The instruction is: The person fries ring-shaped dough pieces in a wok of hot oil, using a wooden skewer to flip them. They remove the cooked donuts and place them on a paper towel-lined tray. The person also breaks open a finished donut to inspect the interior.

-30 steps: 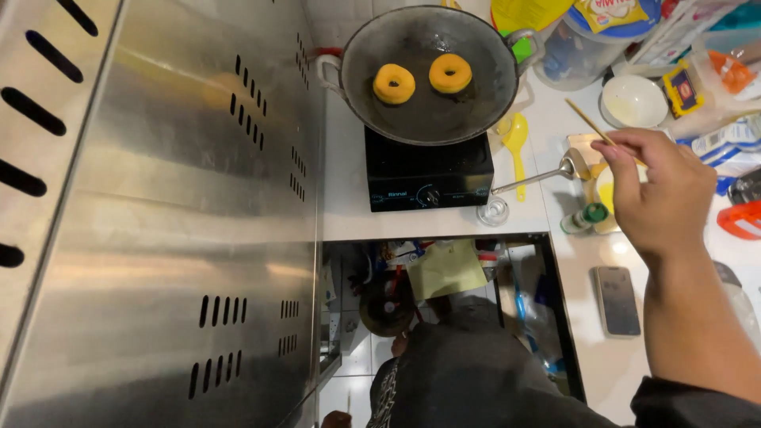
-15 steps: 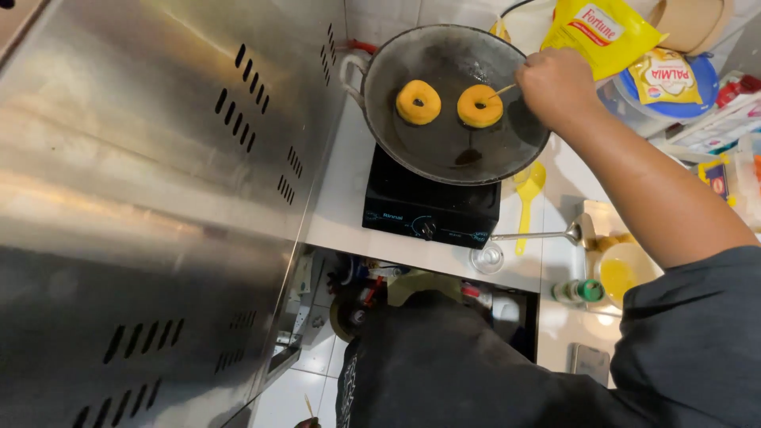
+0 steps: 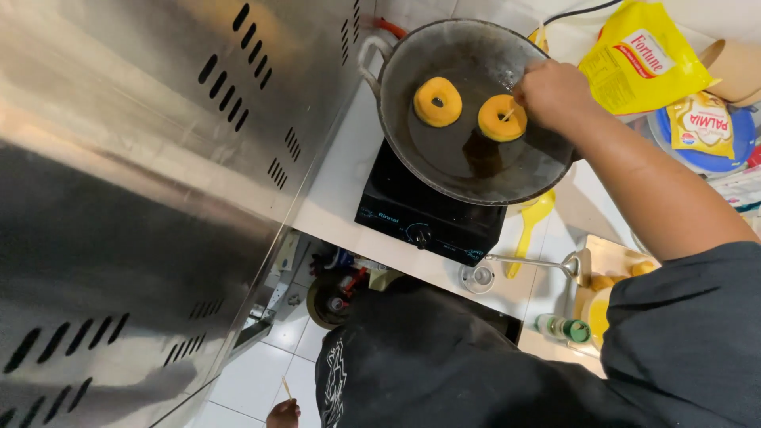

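Note:
A dark round pan [image 3: 390, 95] of oil sits on a black single-burner stove [image 3: 424, 215]. Two golden ring donuts float in it, one on the left [image 3: 437, 101] and one on the right [image 3: 498, 120]. My right hand [image 3: 555, 95] is over the pan's right side, closed on a thin wooden stick whose tip pokes into the right donut. My left hand [image 3: 283, 414] hangs low at the bottom edge, beside my dark shirt, with a short thin stick rising from it.
A tall stainless steel panel [image 3: 158, 174] with slots fills the left. Right of the stove are a yellow spatula [image 3: 533, 218], a metal skimmer [image 3: 529, 260], a small glass [image 3: 478, 277], yellow pouches [image 3: 642, 63] and green-capped bottles [image 3: 563, 327]. White floor tiles lie below.
My right hand left the counter on the right, reached over the pan, and now pokes the stick into the right donut. The view has closed in on the pan.

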